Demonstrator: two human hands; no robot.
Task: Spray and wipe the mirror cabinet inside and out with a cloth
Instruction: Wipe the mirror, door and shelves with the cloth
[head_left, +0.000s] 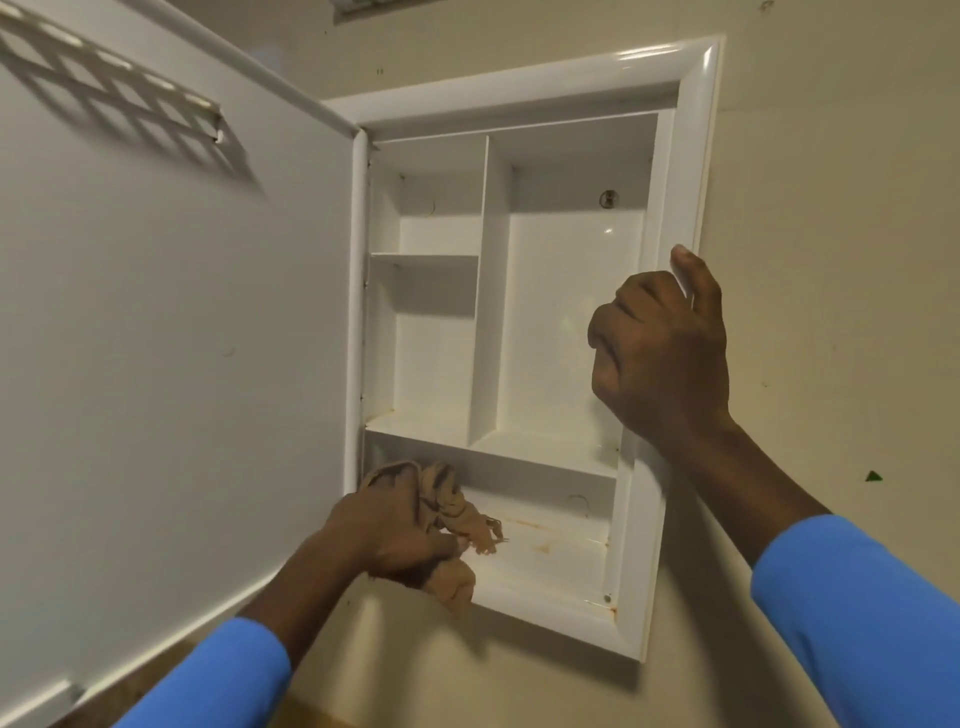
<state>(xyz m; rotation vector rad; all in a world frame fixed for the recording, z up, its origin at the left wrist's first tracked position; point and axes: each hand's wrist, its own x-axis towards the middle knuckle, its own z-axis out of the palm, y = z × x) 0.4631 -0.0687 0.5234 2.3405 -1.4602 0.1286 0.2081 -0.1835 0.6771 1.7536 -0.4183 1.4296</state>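
Head view | left hand (395, 530) clutches the bunched cloth (447, 506) at the left end of the cabinet's (696, 156) bottom compartment | right hand (660, 353) curled by the right frame, thumb on it; whether it holds anything, cannot tell | door (182, 338) open | best: sweep right across the rust stains (540, 545), pressing into corners

White wall cabinet (696, 156), door (182, 338) open to L. Lower compartment w/ rust marks (540, 543). L hand (395, 530) grips tan cloth (452, 504) at its L end. R hand (660, 353): fingers curled, thumb at R frame.
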